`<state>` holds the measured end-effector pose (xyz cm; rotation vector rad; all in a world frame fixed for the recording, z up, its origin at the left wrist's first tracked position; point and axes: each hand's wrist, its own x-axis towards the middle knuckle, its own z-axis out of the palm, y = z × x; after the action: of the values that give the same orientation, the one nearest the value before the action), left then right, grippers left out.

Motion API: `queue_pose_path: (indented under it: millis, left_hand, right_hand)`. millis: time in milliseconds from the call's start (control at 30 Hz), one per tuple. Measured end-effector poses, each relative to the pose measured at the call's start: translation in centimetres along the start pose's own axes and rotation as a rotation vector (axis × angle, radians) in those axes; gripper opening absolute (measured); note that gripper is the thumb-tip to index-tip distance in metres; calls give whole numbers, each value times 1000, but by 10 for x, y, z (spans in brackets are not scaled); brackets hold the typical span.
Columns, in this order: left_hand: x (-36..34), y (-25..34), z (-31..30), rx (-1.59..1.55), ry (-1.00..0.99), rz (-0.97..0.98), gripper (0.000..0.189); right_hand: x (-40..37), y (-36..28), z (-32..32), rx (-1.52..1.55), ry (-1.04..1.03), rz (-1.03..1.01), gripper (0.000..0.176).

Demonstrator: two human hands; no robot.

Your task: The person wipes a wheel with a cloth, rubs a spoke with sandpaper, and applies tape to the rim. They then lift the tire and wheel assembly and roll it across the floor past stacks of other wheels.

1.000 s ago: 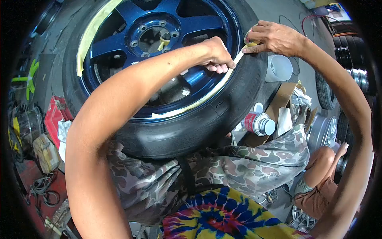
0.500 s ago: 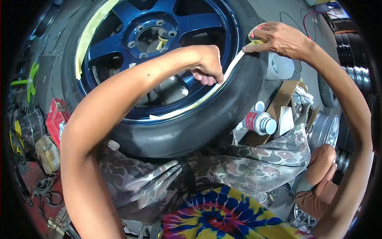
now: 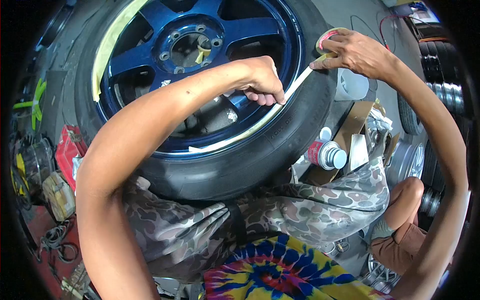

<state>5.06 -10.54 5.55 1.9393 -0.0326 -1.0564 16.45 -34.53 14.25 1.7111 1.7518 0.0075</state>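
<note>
While the wheel lies against the person's lap, both hands work at its right edge.

- Left hand (image 3: pixel 262 82): arm crosses the frame from the lower left. Fingers curled together, tips pressed down on the tape strip (image 3: pixel 296 84) where it meets the lip of the blue rim (image 3: pixel 240 30). Thumb hidden under the hand; cannot tell whether it pinches.
- Right hand (image 3: pixel 352 50): reaches in from the right, above the tyre (image 3: pixel 280 145). Fingers closed around the tape roll (image 3: pixel 324 40), thumb and forefinger together at the point where the strip leaves it.
- Tape strip: pale, taut between the two hands, then laid along the lower right arc of the rim, its end near the bottom of the wheel.
- Second tape band (image 3: pixel 106 50): stuck along the rim's upper left arc, well apart from the hands.
- Tyre rests on camouflage trousers (image 3: pixel 310 207).
- Spray can (image 3: pixel 326 154): lying just beside the tyre's right side, white cap toward the camera, next to a cardboard piece (image 3: pixel 352 122).
- White tub (image 3: pixel 354 85): on the floor beside the tyre, under the right wrist.
- Bare alloy wheels (image 3: pixel 407 162): stacked at the far right.
- Red box (image 3: pixel 65 150): on the floor at the left.
</note>
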Motion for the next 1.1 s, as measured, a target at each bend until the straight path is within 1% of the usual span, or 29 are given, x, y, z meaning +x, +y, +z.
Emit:
queue_pose_path:
  millis: [100, 167, 200, 267, 300, 367, 400, 600, 667, 700, 767, 833, 900, 933, 1000, 1033, 1100]
  left_hand:
    - [5, 3, 2, -71, 39, 5, 23]
    - [11, 5, 2, -109, 59, 3, 22]
    - [14, 6, 2, -130, 76, 7, 18]
    - [19, 7, 1, -147, 98, 16, 15]
    - [19, 6, 2, -145, 96, 17, 15]
    - [18, 3, 3, -194, 105, 15, 16]
    - [18, 2, 4, -194, 103, 14, 16]
    - [20, 8, 12, -209, 171, 42, 14]
    - [24, 12, 14, -211, 237, 71, 21]
    - [28, 11, 13, -212, 236, 71, 21]
    - [36, 12, 9, -268, 229, 77, 12]
    - [42, 13, 7, -261, 215, 70, 11]
    - [46, 13, 6, -277, 228, 63, 12]
    - [47, 14, 6, -276, 229, 64, 12]
    - [49, 16, 6, -280, 249, 73, 20]
    - [49, 15, 7, -281, 251, 74, 20]
    - [50, 14, 7, -276, 254, 79, 21]
  right_hand:
    - [6, 0, -3, 3, 52, -42, 57]
    - [10, -3, -8, 60, -113, 37, 60]
    - [10, -3, -8, 60, -114, 38, 60]
    - [13, 1, -7, 3, -15, -19, 59]
    - [15, 3, -6, 5, -16, -17, 59]
    - [19, 6, -3, -114, 7, -28, 58]
    - [19, 7, -2, -120, 39, -46, 56]
    - [22, 5, 1, -87, 6, -47, 55]
    - [22, 6, 6, -87, 22, -46, 54]
    - [22, 6, 8, -85, 37, -44, 54]
    - [23, 7, 12, -117, 55, -49, 54]
    - [25, 8, 9, -148, 75, -51, 54]
    - [26, 11, 6, -56, 127, -119, 51]
    - [26, 12, 6, -57, 128, -119, 51]
    - [28, 17, 5, -3, 223, -141, 43]
    - [29, 18, 5, -5, 222, -141, 43]
    - [33, 20, 6, 161, 175, -29, 31]
